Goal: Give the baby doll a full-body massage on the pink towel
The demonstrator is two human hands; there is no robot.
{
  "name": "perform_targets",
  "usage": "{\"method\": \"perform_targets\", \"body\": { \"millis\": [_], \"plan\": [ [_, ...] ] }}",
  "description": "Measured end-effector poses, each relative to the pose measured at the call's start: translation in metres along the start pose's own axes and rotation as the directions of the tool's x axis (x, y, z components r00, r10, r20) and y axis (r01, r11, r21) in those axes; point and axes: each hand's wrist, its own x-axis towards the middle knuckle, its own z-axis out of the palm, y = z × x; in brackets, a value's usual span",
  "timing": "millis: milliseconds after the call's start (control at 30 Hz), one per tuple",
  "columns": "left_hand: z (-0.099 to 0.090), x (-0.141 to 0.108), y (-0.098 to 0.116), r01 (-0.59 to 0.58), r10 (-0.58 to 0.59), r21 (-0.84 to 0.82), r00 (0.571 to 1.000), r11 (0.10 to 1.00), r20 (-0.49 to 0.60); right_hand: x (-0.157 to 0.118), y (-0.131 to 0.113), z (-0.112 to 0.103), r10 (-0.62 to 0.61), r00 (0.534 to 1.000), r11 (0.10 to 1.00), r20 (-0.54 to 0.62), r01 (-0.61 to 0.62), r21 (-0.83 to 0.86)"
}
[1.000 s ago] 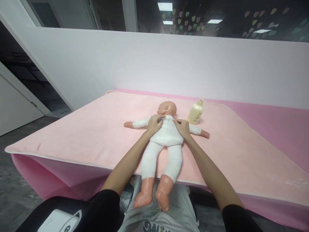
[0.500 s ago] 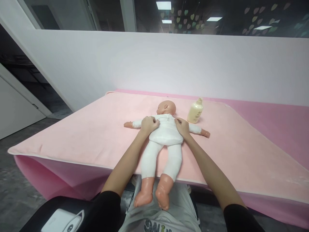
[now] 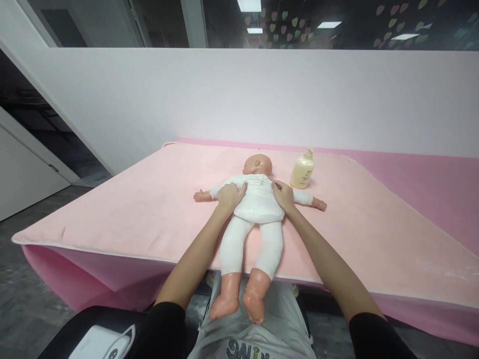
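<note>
A baby doll (image 3: 259, 199) in a white top and white leggings lies stretched out on the peach cloth (image 3: 149, 209), head away from me and face turned left. Its arms spread to both sides, and its bare feet hang over the table's front edge. My left hand (image 3: 230, 196) is closed on the left side of the doll's torso, thumb on the white top. On the opposite side, my right hand (image 3: 283, 194) grips the torso below the armpit. Several fingers of both hands are hidden. Just beyond my right hand stands a pale yellow pump bottle (image 3: 302, 170).
A pink cover (image 3: 430, 192) shows beneath the peach cloth and drapes over the front edge. Behind the table rises a white wall (image 3: 262, 94) with windows above. At the lower left, a white device (image 3: 98, 343) rests on a black surface.
The doll's left-side arm has shifted slightly, its hand now a little lower and more visible. Both my hands stay on the torso, and the view tilts a little.
</note>
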Motion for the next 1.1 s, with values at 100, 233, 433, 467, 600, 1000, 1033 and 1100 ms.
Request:
{"method": "perform_targets", "body": {
  "millis": [100, 233, 433, 467, 600, 1000, 1033, 1100],
  "plan": [
    [0.003, 0.001, -0.001, 0.025, -0.023, -0.130, 1.000, 0.991, 0.015, 0.000, 0.001, -0.001, 0.019, 1.000, 1.000, -0.005, -0.019, -0.016],
    [0.013, 0.007, -0.003, 0.008, 0.031, -0.457, 0.996, 0.889, 0.079, 0.000, 0.001, -0.001, 0.023, 1.000, 1.000, -0.015, -0.023, -0.009],
    [0.029, 0.013, -0.001, 0.187, 0.083, -0.908, 0.969, 0.376, 0.234, 0.000, 0.002, -0.001, 0.010, 1.000, 1.000, -0.015, -0.010, -0.018],
    [0.029, 0.012, -0.001, 0.227, 0.067, -0.919, 0.963, 0.323, 0.262, 0.000, 0.002, -0.001, 0.009, 1.000, 1.000, -0.012, -0.009, -0.018],
    [0.029, 0.010, 0.002, 0.205, 0.085, -0.947, 0.969, 0.246, 0.231, 0.000, 0.004, -0.001, -0.004, 1.000, 1.000, -0.001, 0.004, -0.013],
    [0.006, -0.006, 0.011, -0.282, 0.323, -0.679, 0.944, 0.678, -0.069, 0.004, -0.005, -0.018, 0.065, 0.997, 0.998, -0.047, -0.064, 0.019],
    [0.003, -0.009, 0.013, -0.329, 0.365, -0.645, 0.927, 0.690, -0.083, 0.004, -0.007, -0.020, 0.065, 0.997, 0.998, -0.034, -0.064, 0.030],
    [-0.004, -0.018, 0.019, -0.411, 0.441, -0.588, 0.892, 0.696, -0.101, 0.005, -0.010, -0.022, 0.036, 0.999, 0.999, 0.001, -0.036, 0.032]
  ]
}}
